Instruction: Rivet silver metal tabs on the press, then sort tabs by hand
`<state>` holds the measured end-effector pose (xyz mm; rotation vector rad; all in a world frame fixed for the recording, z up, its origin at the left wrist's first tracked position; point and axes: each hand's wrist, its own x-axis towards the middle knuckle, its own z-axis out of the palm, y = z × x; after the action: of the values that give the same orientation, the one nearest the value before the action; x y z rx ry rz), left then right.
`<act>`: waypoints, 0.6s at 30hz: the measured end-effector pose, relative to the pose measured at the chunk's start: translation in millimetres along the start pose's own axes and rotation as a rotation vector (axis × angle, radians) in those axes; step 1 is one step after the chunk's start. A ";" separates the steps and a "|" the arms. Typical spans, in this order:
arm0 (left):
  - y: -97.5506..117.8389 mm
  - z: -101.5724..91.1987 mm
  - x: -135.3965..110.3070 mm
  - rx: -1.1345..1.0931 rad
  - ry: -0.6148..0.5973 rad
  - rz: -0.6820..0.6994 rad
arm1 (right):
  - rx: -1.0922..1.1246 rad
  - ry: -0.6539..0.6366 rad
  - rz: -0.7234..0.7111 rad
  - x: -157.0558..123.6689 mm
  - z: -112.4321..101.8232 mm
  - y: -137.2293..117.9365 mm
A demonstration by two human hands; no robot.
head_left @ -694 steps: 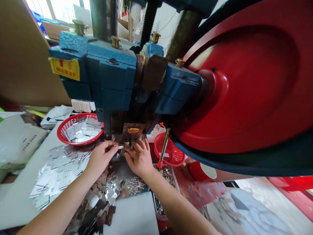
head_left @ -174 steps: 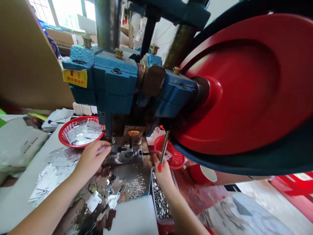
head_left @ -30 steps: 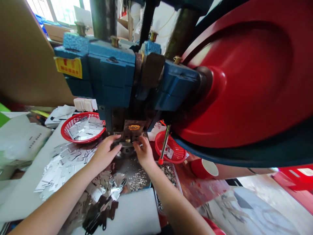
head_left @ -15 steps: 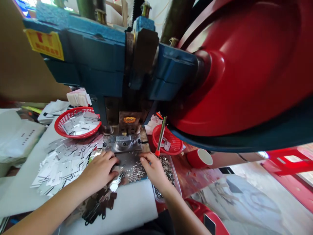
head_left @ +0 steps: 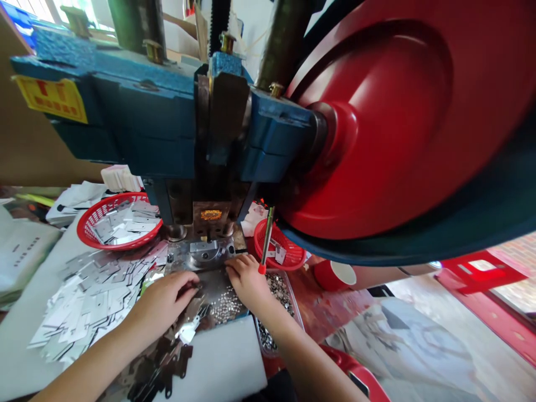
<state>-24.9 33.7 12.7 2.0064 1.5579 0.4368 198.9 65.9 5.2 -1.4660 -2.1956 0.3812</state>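
My left hand (head_left: 171, 294) is over the metal plate (head_left: 213, 279) in front of the press, thumb and fingers drawn together in a pinch. What they hold, if anything, is too small to make out. My right hand (head_left: 248, 282) reaches to the right front edge of the metal die (head_left: 204, 252), its fingers close together and tips bent down; anything between them is hidden. Small shiny metal pieces (head_left: 226, 306) lie on the plate between the hands. Flat metal parts (head_left: 187, 330) lie below my left hand, by a dark stack of similar parts (head_left: 170, 363).
The blue press (head_left: 146, 128) with its large red flywheel (head_left: 377, 139) rises above. Thin metal plates (head_left: 92, 301) are heaped at left below a red basket (head_left: 84, 226). At right are a clear tub (head_left: 298, 312), a second red basket (head_left: 299, 258), a red-handled rod (head_left: 267, 237) and a red cup (head_left: 335, 274).
My left hand's fingers have come together into a pinch. My right hand has moved nearer the die, its fingers lower over its edge. The camera view has shifted slightly.
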 end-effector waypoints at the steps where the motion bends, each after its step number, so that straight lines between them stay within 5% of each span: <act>1: -1.8 0.3 -2.6 -0.026 0.031 0.007 | -0.059 0.002 -0.035 3.7 2.6 -0.8; 9: -12.2 -5.9 -19.0 -0.183 0.090 -0.131 | -0.315 0.029 -0.220 8.6 16.0 1.8; 12: -13.0 -9.4 -18.1 -0.241 0.138 -0.159 | -0.254 0.069 -0.193 7.5 18.4 3.3; 18: -15.0 -12.1 -20.5 -0.360 0.022 -0.303 | -0.093 0.118 -0.112 12.3 19.6 4.2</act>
<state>-49.0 19.3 14.9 1.4736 1.6291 0.5719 188.0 79.5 -10.7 -1.3686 -2.2140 0.1522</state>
